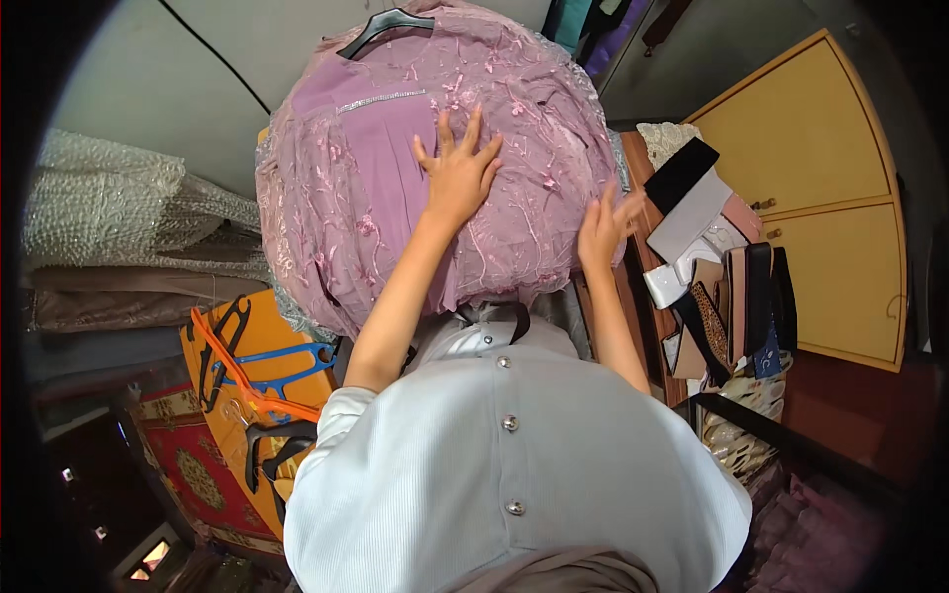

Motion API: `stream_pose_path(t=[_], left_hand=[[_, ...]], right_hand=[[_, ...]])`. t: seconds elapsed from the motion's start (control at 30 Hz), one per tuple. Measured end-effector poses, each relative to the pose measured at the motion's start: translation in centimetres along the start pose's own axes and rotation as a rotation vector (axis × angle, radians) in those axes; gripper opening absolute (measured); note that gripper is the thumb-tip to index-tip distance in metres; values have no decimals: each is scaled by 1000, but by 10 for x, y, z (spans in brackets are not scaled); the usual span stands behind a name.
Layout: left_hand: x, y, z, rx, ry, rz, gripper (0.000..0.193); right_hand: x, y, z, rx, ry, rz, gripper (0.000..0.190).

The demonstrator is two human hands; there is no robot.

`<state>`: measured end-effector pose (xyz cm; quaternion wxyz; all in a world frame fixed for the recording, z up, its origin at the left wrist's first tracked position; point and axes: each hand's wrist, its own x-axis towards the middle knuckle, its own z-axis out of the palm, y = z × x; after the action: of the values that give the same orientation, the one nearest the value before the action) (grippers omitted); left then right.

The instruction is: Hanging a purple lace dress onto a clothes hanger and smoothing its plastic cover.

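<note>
Before me a mauve dress (393,163) with pink floral embroidery lies bunched in a wide, rounded heap. A silver sparkling trim (382,101) crosses its plain bodice panel. At the far end a black clothes hanger (389,21) sticks out of the neckline. My left hand (460,174) rests on the fabric near the middle, palm down with fingers spread. At the right edge of the heap is my right hand (604,230), slightly blurred, its fingers apart and nothing visibly held. Other pale, sparkly cloth (296,311) shows beneath the dress.
Loose hangers, one orange (245,378) and one blue (289,363), lie on an orange-brown surface (259,315) at left. Beaded pale fabric (111,200) is stacked beyond. Folded belts or sashes (686,215) pile up at right beside a yellow cabinet (815,148).
</note>
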<state>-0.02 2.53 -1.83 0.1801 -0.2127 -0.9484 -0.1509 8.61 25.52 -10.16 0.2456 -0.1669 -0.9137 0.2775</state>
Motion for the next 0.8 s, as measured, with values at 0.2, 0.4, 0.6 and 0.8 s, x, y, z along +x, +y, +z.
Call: stream_pose_path(t=[0.2, 0.4, 0.6, 0.8], left_hand=[[-16, -25, -39, 50, -15, -169, 40], [-31, -59, -7, 101, -82, -196, 51], [-35, -59, -3, 114, -33, -210, 51], [-33, -56, -3, 118, -47, -203, 52]], right_hand=[[58, -128, 5, -3, -209, -607, 49], [-35, -108, 35, -112, -709, -1070, 51], [19, -122, 30, 40, -372, -1090, 48], [18, -116, 34, -194, -672, -1170, 56]])
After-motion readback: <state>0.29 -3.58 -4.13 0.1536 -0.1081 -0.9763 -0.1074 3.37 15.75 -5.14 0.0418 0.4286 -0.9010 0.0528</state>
